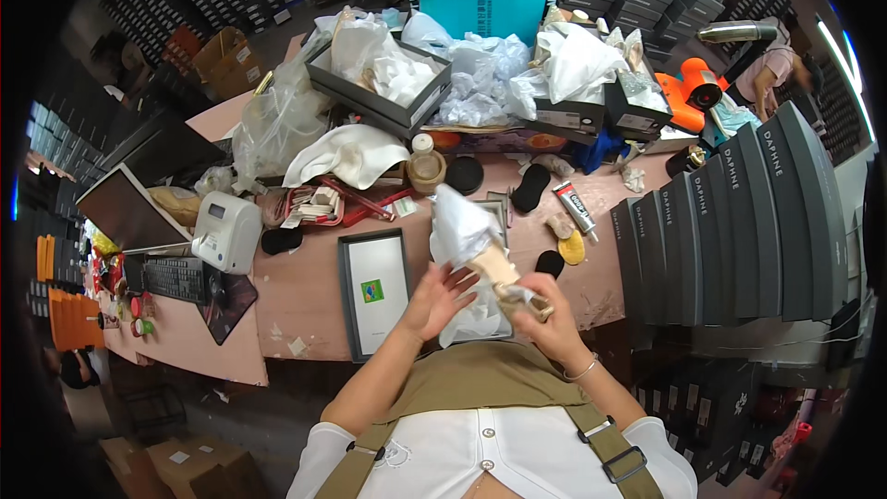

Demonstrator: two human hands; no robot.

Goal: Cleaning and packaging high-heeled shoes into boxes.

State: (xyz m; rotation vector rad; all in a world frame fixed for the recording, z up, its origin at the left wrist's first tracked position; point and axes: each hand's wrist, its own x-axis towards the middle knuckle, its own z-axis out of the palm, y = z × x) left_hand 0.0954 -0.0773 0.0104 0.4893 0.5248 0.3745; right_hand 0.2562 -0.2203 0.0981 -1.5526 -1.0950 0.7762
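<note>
My right hand (547, 319) is closed around one end of a pale beige shoe (494, 265), held above the table in front of my body. White tissue paper (459, 225) covers the shoe's far end. My left hand (438, 301) is open beside the shoe, its fingers spread toward the paper; whether they touch it I cannot tell. More white tissue (479, 316) lies below the shoe, partly hidden by it and my hands. To the left, a grey shoebox part (347, 277) with a white inside and a small green and yellow label lies flat.
Grey shoeboxes (730, 217) stand in a row at the right. Open boxes with tissue, such as one dark box (420, 115), line the table's back. A glue tube (576, 208), black pads (530, 187), a jar (426, 166), a white label printer (226, 233) and a keyboard (176, 279) surround the work area.
</note>
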